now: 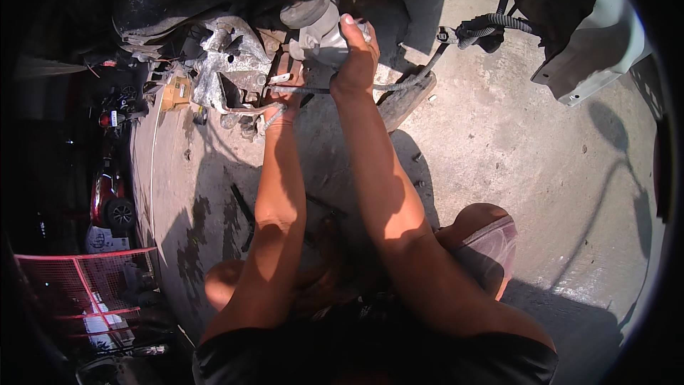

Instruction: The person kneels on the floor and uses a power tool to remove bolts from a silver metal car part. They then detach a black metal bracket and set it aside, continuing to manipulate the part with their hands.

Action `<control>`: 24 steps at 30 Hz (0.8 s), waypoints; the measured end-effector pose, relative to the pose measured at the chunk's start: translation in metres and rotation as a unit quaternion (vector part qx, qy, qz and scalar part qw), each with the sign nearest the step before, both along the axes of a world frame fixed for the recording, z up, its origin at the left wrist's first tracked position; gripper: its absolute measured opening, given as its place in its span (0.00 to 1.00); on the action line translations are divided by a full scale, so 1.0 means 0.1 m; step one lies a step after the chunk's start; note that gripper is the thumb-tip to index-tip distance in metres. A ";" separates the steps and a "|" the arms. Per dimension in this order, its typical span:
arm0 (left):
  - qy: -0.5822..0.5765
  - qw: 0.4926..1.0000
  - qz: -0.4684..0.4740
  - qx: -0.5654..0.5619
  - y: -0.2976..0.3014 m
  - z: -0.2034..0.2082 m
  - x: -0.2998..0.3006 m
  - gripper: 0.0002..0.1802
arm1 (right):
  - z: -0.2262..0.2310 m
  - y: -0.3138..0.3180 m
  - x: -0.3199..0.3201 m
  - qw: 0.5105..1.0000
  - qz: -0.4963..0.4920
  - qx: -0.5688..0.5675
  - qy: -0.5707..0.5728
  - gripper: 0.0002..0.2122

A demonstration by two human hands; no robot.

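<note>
My right hand [358,60] is wrapped round the right side of a round silver metal car part [324,32], thumb up along its edge. Its far fingers go out of sight behind the part. Lower and to the left, my left hand [283,96] reaches up beneath the same part, beside a metal bracket [239,89]. Shadow and surrounding parts cover most of its fingers, so I cannot tell whether it grips anything. A grey corrugated cable sleeve [306,90] runs across in front of both wrists.
Crumpled silver heat shielding [231,43] and dark vehicle parts lie at the far left. A wooden block [410,100] rests on the concrete floor [491,150]. At the right hang a wiring harness [491,25] and a pale body panel [598,50]. Red mesh fencing [85,281] stands left.
</note>
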State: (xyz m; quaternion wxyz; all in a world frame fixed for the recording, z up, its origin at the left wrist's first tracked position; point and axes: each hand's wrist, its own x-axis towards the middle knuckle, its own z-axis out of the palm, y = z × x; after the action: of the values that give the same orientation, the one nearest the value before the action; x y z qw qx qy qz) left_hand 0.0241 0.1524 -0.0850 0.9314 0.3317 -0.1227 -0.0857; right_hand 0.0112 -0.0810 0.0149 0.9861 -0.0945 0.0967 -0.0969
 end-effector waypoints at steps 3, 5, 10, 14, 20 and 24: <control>0.222 0.959 0.177 0.012 0.17 -0.09 -0.05 0.20 | 0.15 -0.06 -0.13 1.000 -0.004 0.016 0.004 0.31; 0.367 0.878 0.234 0.200 0.32 -0.32 -0.13 0.14 | 0.24 -0.04 -0.12 0.999 -0.041 0.015 -0.009 0.29; 0.321 0.892 0.144 0.284 -0.30 -0.37 -0.33 0.22 | 0.11 -0.17 -0.10 0.995 -0.069 -0.055 0.036 0.24; 0.136 0.944 0.139 0.267 -0.95 0.34 -0.31 0.32 | 0.14 -0.18 -0.09 0.997 -0.040 -0.058 0.016 0.22; 0.031 0.987 0.114 0.110 -0.83 0.45 0.18 0.44 | 0.24 -0.17 -0.17 1.000 -0.014 -0.008 -0.005 0.24; 0.032 0.977 0.157 0.141 -0.90 0.45 0.19 0.44 | 0.25 -0.16 -0.20 1.000 0.008 -0.011 0.017 0.24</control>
State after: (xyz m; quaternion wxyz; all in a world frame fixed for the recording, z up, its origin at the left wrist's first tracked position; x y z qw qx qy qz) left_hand 0.0431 0.0624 -0.0399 0.8807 0.4716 -0.0262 0.0348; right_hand -0.0084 -0.0971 0.0401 0.9840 -0.1076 0.1112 -0.0885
